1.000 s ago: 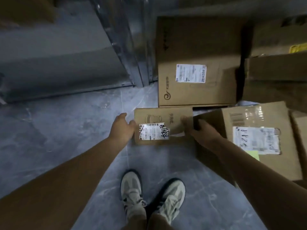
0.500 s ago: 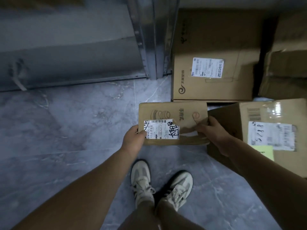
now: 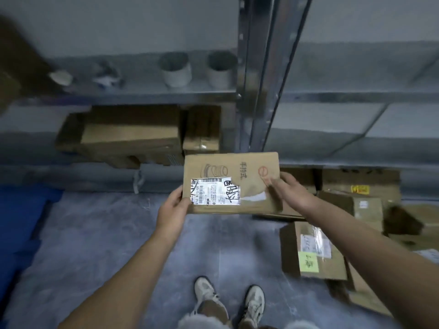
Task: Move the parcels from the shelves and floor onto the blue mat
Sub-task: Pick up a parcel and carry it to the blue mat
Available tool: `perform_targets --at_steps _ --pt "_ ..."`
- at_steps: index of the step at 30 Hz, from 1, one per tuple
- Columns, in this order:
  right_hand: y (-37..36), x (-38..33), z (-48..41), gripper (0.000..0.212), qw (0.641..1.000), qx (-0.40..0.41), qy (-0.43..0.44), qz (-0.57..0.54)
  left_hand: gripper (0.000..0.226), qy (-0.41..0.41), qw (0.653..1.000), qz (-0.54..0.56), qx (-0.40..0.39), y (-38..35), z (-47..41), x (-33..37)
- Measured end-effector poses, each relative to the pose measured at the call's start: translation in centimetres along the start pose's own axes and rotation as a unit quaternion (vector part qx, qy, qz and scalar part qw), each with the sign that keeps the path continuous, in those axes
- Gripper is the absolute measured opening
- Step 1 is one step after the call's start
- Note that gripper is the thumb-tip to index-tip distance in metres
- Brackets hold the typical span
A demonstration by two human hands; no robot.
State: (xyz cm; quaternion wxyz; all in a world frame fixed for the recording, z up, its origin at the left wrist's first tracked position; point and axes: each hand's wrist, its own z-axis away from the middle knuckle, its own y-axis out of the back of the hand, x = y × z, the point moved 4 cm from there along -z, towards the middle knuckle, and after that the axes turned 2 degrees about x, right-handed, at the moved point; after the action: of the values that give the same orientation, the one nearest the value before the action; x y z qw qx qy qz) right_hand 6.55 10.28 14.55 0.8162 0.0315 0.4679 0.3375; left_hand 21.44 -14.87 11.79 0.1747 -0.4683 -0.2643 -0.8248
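Gripping the flat cardboard parcel (image 3: 230,167) at its left and right edges, thumbs pressed on top, the left hand (image 3: 172,210) and right hand (image 3: 288,189) hold it above the floor, where it looks light, stiff and best carried by those edges.

The left hand (image 3: 172,210) and right hand (image 3: 288,189) are bare, as are both forearms (image 3: 123,276). The feet wear off-white trainers (image 3: 205,295) with white laces, tan panels and dark side stripes. Above them shows a pale, fuzzy hem (image 3: 190,322), too blurred to identify.
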Motion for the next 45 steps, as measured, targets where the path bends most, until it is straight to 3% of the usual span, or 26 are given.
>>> perform_targets --at_steps 7,16,24,29,33,36,41,45 --pt "-5.0 -14.6 7.1 0.054 0.986 -0.072 0.150 0.026 0.033 -0.068 0.978 0.113 0.164 13.0 7.7 6.8" --pt "-26.4 -27.5 13.3 0.059 0.943 -0.162 0.277 0.083 0.037 -0.070 0.943 0.170 0.278 33.9 14.3 3.3" --pt "-47.4 -35.4 19.1 0.055 0.911 -0.267 0.297 0.097 0.040 -0.048 0.896 0.214 0.386 52.7 18.2 -2.1" --pt "-58.0 -38.3 21.4 0.059 0.888 -0.309 0.308 0.144 0.030 -0.015 0.866 0.237 0.440 61.5 18.3 -6.1" --pt "-64.9 -40.5 21.2 0.052 0.874 -0.349 0.293 0.168 0.028 0.005 0.851 0.244 0.464 66.6 16.0 -9.0" --pt "-70.0 -42.9 20.1 0.021 0.864 -0.390 0.284 0.144 0.027 0.031 0.839 0.260 0.478 70.3 13.3 -10.4" --pt "-81.1 -49.6 15.8 0.031 0.858 -0.428 0.255 0.123 0.023 0.072 0.780 0.295 0.548 79.0 8.3 -11.7" --pt "-89.7 -54.5 14.0 0.028 0.846 -0.459 0.230 0.143 0.028 0.104 0.773 0.284 0.558 85.5 5.4 -11.7"
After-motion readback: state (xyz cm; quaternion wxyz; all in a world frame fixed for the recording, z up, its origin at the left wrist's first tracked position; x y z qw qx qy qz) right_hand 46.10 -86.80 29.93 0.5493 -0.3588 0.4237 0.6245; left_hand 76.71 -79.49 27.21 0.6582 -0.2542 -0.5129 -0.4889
